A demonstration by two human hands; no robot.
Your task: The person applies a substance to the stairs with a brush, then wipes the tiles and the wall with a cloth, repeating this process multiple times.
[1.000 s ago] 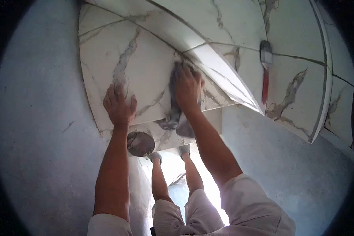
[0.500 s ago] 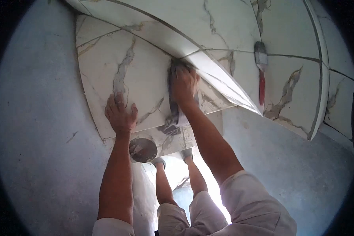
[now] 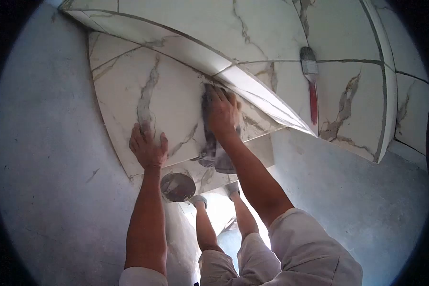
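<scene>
Evidently, the right hand [image 3: 222, 112] is pressing a limp, dark-grey cloth [image 3: 209, 138] onto a smooth white tile tread [image 3: 176, 100] with marble-like grey veining, near its riser [image 3: 252, 88]; whether the fingers are gripping or merely flattening the fabric, I cannot tell. The left hand [image 3: 148, 147] is resting there, fingers spread, apparently holding nothing. The cloth's loose end is overhanging the front edge, risking a snag; a round, dark-grey bowl [image 3: 178, 187] is sitting below, risking a spill if knocked.

Showing grey and brown veins on the white tiles [image 3: 176, 95]. Looking dark grey on the cloth [image 3: 225, 164], red on the brush handle [image 3: 313, 104].
</scene>
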